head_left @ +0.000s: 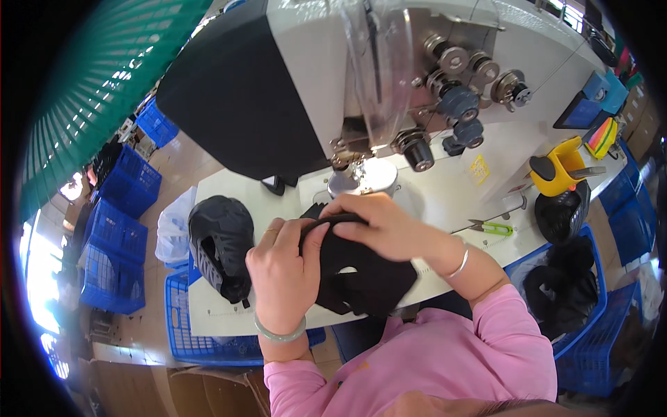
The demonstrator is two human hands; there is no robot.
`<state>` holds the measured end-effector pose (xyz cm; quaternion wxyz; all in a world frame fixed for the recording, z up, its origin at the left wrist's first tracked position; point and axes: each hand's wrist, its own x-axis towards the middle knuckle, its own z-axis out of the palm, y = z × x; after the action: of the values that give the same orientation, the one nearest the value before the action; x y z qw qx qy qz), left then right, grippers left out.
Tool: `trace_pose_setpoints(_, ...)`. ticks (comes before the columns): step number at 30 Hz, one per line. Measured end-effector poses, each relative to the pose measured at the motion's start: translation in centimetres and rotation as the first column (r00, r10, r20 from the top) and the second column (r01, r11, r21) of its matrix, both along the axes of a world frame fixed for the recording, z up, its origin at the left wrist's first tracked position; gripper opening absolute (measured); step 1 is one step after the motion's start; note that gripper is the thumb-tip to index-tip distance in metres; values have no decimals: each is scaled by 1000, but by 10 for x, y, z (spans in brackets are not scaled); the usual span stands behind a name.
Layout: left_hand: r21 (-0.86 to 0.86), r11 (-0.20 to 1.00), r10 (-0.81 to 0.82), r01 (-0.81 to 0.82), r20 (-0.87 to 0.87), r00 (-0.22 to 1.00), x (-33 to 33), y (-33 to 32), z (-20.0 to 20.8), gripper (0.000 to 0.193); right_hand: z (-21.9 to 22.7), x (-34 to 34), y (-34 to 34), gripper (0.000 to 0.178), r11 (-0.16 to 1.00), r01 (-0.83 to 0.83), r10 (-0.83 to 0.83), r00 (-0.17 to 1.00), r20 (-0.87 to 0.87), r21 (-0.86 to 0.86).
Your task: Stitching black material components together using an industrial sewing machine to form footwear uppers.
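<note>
Left hand (283, 274) and right hand (382, 226) gripped one black piece (375, 281); one dark shoe (235, 226) lay left, one green snipper (496, 228) right.

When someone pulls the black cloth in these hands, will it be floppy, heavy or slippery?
The black cloth is probably floppy: its edge curves where the left hand and right hand pinch it. It may be light for its size, as it looks thin. Its dull surface suggests little slipperiness.
</note>
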<state>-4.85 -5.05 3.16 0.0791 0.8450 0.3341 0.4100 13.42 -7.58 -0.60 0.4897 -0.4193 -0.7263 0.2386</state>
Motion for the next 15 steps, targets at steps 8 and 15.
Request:
trace_pose_setpoints(8, -698, 368, -277, 614, 548, 789, -9, 18, -54, 27, -40, 11, -17, 29, 826, -439, 204, 817, -539, -353)
trace_pose_setpoints(15, -613, 113, -182, 782, 761, 623, 3, 16, -67, 26, -63, 17, -23, 35, 879, -351, 108, 805, -583, -322)
